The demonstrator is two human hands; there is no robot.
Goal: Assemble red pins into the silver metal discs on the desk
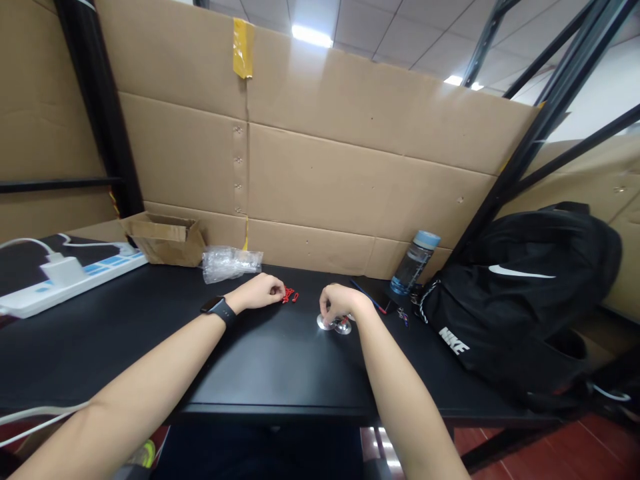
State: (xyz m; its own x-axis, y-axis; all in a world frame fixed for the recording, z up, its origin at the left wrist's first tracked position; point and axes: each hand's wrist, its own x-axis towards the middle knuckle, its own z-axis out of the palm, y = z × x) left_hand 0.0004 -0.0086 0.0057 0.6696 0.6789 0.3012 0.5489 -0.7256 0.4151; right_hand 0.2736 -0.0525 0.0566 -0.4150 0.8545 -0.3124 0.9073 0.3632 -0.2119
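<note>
Head view: nearest, the bare front of the black table (280, 380) is stretching between the person's forearms, and past it two shiny round discs (343, 327) are lying close together under the right hand (341, 300). That hand is arching down with its thumb and fingers drawn together over the left one of the pair; whether they are pinching its rim or only touching it, I cannot tell. The discs are looking light, smooth and rather slippery, perhaps thin enough to flex or mark, so a hold by opposite edges or by any raised middle would probably suit them better than a press on the glossy face. Slightly farther and to the left, the left hand (261, 291) is curling its fingers inward at the edge of a small heap of red pieces (289, 295); its tips are partly hidden, so I cannot tell whether one is being pinched. These pieces are seeming light and fairly stiff, likely to tangle, and best taken singly by an end between fingertip and thumb. Beyond the hands, a bottle (413, 267) is standing beside a black backpack (530, 300), while clear plastic wrap (231, 264) and a small box (165, 252) are resting before the cardboard wall (350, 173).
</note>
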